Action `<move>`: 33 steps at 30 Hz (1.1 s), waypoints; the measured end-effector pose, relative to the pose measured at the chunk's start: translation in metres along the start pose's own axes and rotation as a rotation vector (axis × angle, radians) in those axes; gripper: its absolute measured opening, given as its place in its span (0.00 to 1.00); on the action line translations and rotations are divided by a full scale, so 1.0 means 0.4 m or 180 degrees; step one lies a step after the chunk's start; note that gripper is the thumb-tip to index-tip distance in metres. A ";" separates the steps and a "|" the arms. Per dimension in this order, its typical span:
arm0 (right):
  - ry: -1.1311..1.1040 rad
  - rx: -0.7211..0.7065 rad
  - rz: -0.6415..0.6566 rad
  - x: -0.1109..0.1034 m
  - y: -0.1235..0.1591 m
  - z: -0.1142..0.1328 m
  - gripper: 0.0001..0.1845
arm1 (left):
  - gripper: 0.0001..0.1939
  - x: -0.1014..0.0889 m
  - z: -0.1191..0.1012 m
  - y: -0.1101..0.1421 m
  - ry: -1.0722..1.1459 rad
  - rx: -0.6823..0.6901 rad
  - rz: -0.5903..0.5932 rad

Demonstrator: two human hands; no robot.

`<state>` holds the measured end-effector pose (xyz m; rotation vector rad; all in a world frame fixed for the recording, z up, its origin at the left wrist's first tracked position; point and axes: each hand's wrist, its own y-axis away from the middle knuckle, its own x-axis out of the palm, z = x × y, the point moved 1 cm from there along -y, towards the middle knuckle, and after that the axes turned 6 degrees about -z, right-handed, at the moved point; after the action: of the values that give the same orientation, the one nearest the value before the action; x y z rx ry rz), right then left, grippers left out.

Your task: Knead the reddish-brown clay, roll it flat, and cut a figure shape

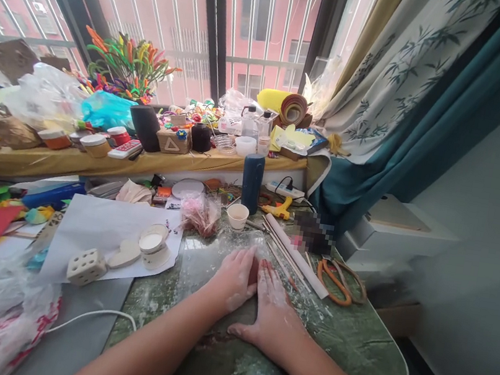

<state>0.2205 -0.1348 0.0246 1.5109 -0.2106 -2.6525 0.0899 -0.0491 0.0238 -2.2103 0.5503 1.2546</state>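
Clear sheet (196, 261), as far as the glare lets me judge, lies on the green tabletop (348, 346), between its front and back edges. Over it, the left hand (234, 279) stretches its fingers forward, side by side; whether they grip anything I cannot tell. The powdery right hand (275, 316) lies flat, thumb spread wide. Orange-handled scissors (333, 289) rest near the right edge, a paper cup (237, 217) toward the back.

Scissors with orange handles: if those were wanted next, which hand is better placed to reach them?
Probably the right hand: the scissors lie off to its side, nearer to it. The left hand is farther away and would likely need to cross past it.
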 end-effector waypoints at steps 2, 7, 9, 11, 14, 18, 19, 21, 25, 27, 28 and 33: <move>0.0054 0.0001 0.0049 -0.001 -0.002 0.000 0.74 | 0.41 0.002 0.011 -0.011 -0.0112 -0.0109 -0.0100; 0.0095 -0.0134 0.0111 -0.004 -0.005 -0.002 0.73 | 0.38 -0.003 0.048 -0.029 -0.0495 -0.0377 -0.0386; 0.0125 -0.0160 0.0128 -0.008 -0.006 0.001 0.73 | 0.37 -0.010 0.062 -0.036 -0.0653 -0.0442 -0.0451; 0.0157 -0.0163 0.0150 -0.012 -0.007 0.004 0.73 | 0.36 -0.022 0.076 -0.041 -0.0820 -0.0527 -0.0469; 0.0195 -0.0164 0.0188 -0.018 -0.006 0.010 0.71 | 0.32 -0.044 0.097 -0.045 -0.1025 -0.0650 -0.0486; 0.0223 -0.0188 0.0211 -0.021 -0.006 0.015 0.71 | 0.28 -0.074 0.124 -0.041 -0.1148 -0.0714 -0.0497; 0.0221 -0.0193 0.0212 -0.021 -0.006 0.015 0.71 | 0.28 -0.080 0.129 -0.039 -0.1175 -0.0722 -0.0499; 0.0208 -0.0197 0.0205 -0.020 -0.007 0.013 0.71 | 0.28 -0.090 0.136 -0.035 -0.1225 -0.0722 -0.0495; 0.0189 -0.0234 0.0156 -0.015 -0.009 0.009 0.71 | 0.27 -0.104 0.141 -0.019 -0.1328 -0.0701 -0.0449; 0.0188 -0.0300 0.0138 -0.015 -0.009 0.008 0.71 | 0.27 -0.111 0.141 -0.005 -0.1371 -0.0684 -0.0412; 0.0189 -0.0327 0.0132 -0.016 -0.009 0.008 0.71 | 0.27 -0.115 0.140 0.003 -0.1379 -0.0677 -0.0392; 0.0208 -0.0408 0.0123 -0.028 -0.004 0.010 0.71 | 0.27 -0.131 0.125 0.042 -0.1358 -0.0627 -0.0336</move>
<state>0.2228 -0.1312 0.0359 1.5342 -0.0633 -2.5293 0.0221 -0.0263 0.0440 -2.0013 0.1458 1.7189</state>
